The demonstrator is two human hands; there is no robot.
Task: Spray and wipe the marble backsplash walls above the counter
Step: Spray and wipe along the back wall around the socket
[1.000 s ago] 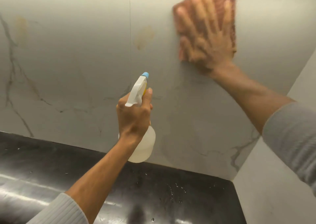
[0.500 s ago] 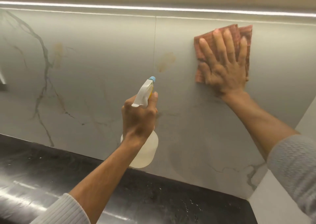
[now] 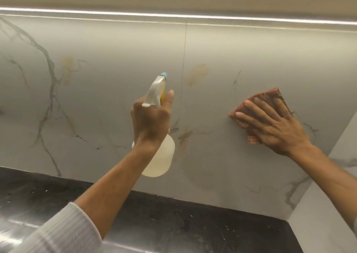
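Observation:
The marble backsplash (image 3: 108,102) is pale grey with dark veins and fills most of the view. Two brownish smudges show on it, one (image 3: 197,75) right of the panel seam and one (image 3: 67,69) further left. My left hand (image 3: 149,123) grips a clear spray bottle (image 3: 160,160) with a white trigger head and blue nozzle, pointed up at the wall. My right hand (image 3: 274,127) lies flat with fingers spread, pressing a reddish-brown cloth (image 3: 268,98) against the wall at the right.
A black glossy counter (image 3: 173,223) runs along the bottom, speckled with droplets. A white side wall (image 3: 328,214) meets the backsplash at the right corner. A lit strip (image 3: 173,15) runs under the cabinet above.
My right hand has slid the cloth down the wall from near the top edge to mid-height and turned leftward. The left hand keeps the bottle in about the same place.

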